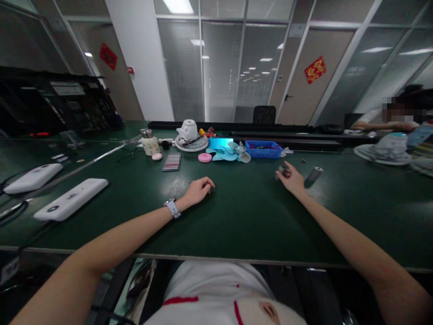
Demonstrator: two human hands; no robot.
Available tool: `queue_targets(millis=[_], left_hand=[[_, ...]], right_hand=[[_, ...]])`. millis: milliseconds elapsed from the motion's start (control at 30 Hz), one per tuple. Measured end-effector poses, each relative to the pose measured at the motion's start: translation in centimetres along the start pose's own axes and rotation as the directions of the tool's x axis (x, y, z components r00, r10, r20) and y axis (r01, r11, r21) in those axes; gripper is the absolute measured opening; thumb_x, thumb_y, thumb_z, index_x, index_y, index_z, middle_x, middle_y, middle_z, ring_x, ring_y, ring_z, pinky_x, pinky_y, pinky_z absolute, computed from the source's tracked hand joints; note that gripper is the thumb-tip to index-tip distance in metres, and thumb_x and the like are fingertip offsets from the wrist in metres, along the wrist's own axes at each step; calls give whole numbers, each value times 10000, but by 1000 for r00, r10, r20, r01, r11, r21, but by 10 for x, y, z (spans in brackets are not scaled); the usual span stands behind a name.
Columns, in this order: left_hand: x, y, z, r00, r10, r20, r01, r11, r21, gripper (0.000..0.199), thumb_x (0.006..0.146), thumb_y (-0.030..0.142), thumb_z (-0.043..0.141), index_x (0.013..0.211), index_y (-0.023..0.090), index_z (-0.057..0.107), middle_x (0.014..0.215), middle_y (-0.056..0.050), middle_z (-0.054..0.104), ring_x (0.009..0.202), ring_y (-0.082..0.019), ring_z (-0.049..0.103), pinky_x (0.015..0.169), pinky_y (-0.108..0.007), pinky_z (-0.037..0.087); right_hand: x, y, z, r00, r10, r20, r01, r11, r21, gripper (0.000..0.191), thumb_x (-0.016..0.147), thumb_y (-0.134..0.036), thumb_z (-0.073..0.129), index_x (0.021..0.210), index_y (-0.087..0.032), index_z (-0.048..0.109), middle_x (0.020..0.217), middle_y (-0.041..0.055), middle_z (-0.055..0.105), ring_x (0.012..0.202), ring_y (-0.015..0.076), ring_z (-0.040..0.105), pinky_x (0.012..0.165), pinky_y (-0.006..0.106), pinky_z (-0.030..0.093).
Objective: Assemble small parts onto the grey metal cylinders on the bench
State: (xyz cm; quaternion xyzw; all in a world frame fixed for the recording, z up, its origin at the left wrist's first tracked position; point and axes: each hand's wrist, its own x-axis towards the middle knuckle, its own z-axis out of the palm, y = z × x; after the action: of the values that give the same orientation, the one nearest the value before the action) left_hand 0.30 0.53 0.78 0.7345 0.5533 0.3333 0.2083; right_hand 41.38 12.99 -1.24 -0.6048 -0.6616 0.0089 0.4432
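Note:
My right hand [292, 179] has its thumb and fingers around a small grey metal part [284, 171], roundish and partly hidden by the fingers; its exact kind I cannot make out. Just to the right of that hand, a small silver-grey metal cylinder [315, 174] stands on the green tabletop [237, 216]. My left hand [199, 189] rests on the table left of the middle, fingers loosely bent and a little apart, with nothing in them. A watch with a pale strap [173, 208] is on the left wrist.
Along the back are a blue basket [264, 150], light-blue fan blades [225, 154], a pink disc [204, 157], a white fan [189, 135] and a patterned bottle [150, 143]. White power banks [72, 198] with cables lie left. A person [379, 119] sits at far right behind another fan [389, 149].

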Motion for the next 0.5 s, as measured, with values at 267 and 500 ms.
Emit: queue_targets(millis=[267,500], left_hand=[[-2,11,1,997,59,-45,-61,997,-48,358,912,429,506,1127,184,654,807,-16,663,720,-161,592,678,-275,443],[-9,31,0,971,237,-20,-238,968,-79,449,926,484,525,1266,219,647,980,-42,645,824,-158,564,744,-269,441]], right_hand=[[-33,-68,10,987,-3,161,-35,973,230,424,791,-452,701,1113,-177,703,976,100,758,858,237,715,819,393,566],[-92,-177,38,815,-380,437,103,838,536,403,788,-332,749,1145,-153,689,1013,72,752,880,198,704,845,345,561]])
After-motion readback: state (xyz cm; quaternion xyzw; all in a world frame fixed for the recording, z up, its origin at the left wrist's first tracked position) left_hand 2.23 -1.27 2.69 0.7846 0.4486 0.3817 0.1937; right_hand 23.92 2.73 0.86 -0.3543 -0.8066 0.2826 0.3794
